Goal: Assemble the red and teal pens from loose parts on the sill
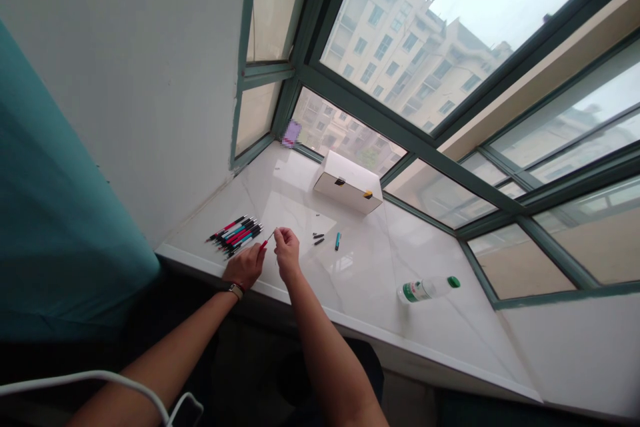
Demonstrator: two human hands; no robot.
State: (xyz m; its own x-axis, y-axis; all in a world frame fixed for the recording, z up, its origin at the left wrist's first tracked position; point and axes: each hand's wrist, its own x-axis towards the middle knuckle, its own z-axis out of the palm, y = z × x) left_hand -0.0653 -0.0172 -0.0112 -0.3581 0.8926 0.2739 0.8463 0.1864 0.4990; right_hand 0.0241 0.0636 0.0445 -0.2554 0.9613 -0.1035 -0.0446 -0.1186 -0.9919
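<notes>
My left hand [245, 266], with a watch on its wrist, is closed around a red pen barrel [263, 246] that points up and to the right. From the barrel's end a thin pen refill [271, 236] sticks out. My right hand [287, 252] pinches its upper tip. Left of my hands lies a pile of pens [237, 235] in red, black, blue and white. Several small black pen parts [319, 239] lie right of my right hand, beside a short blue pen barrel [338, 241].
A white box [349, 183] stands against the window at the back. A clear bottle with a green cap [429, 288] lies on the right of the white sill [365, 280]. A teal curtain [60, 213] hangs at left; a white cable [100, 375] crosses the lower left.
</notes>
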